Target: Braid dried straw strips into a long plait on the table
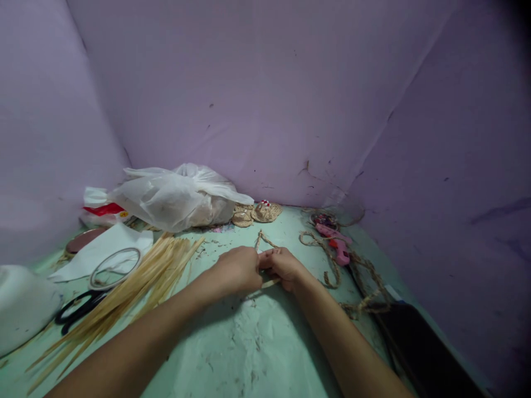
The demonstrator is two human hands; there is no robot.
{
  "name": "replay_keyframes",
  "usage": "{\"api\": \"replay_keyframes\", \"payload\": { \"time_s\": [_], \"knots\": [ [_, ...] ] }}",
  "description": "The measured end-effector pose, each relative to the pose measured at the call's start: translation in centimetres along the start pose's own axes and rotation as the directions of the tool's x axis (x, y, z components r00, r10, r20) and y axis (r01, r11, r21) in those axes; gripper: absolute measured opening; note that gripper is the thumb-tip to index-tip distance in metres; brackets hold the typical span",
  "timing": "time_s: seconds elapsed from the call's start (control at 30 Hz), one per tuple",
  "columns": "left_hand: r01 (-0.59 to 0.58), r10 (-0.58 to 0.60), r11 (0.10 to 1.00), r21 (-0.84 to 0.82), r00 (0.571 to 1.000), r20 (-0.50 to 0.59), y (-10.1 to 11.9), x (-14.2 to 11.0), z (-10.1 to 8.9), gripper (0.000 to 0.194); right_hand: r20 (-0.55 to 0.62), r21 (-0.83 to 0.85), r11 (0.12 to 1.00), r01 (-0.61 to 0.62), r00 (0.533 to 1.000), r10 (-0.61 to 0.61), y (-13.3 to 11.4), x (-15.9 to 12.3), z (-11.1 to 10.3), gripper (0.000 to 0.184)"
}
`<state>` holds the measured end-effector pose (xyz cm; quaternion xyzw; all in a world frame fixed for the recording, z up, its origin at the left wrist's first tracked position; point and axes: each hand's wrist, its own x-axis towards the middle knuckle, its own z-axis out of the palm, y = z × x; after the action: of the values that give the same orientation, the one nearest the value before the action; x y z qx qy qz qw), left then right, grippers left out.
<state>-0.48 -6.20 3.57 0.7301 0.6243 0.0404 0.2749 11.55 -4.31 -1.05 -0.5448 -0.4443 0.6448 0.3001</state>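
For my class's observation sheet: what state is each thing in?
Braided cord: bent, partly hidden
Left hand: closed on the cord
Right hand: pinching the cord
Pale strips: loose, fanned out
Scissors: lying down, blades hidden
Plastic bag: bulging, crumpled
Glue gun: lying on its side
Brown rope: loosely looped
Woven hat: trimmed red and white
Black slab: lying flat

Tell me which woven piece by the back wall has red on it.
The rightmost woven piece, right of the plastic bag: a red-and-white decoration sits at its top, while the woven pieces to its left show no red.
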Motion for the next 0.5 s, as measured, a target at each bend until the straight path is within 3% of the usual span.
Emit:
{"api": "replay_keyframes", "payload": {
  "time_s": [0.07, 0.13, 0.2, 0.33, 0.4, 0.5],
  "knots": [
    [0.061, -0.063, 0.988, -0.145, 0.998, -0.013, -0.6, 0.9, -0.8, 0.015, 0.029, 0.009, 1.0, -0.012, 1.0, 0.012, 0.0, 0.1, -0.2, 0.007],
    [0.138, -0.16, 0.908, -0.396, 0.987, -0.022, -1.1, 1.7, -1.1, 0.012, 0.047, 0.012, 1.0, -0.019, 0.999, 0.018, 0.0, 0.2, -0.3, 0.008],
    [0.198, -0.186, 0.773, -0.602, 0.979, 0.084, -1.3, 2.4, -0.6, 0.011, 0.056, 0.008, 1.0, -0.015, 0.998, 0.014, 0.0, 0.2, -0.4, 0.009],
    [0.306, -0.047, 0.569, -0.763, 0.938, 0.342, -1.8, 3.0, 0.7, 0.01, 0.064, 0.021, 1.0, -0.013, 0.998, 0.011, -0.1, 0.2, -0.6, 0.008],
    [0.332, -0.003, 0.539, -0.774, 0.92, 0.392, -2.1, 3.1, 1.0, 0.01, 0.094, 0.024, 1.0, 0.005, 0.996, -0.007, -0.1, 0.2, -0.7, 0.008],
    [0.287, -0.014, 0.633, -0.719, 0.933, 0.361, -2.4, 3.4, 1.2, 0.012, 0.108, -0.096, 0.992, 0.086, 0.991, -0.076, 0.0, 0.4, -0.9, 0.008]
  ]
}}
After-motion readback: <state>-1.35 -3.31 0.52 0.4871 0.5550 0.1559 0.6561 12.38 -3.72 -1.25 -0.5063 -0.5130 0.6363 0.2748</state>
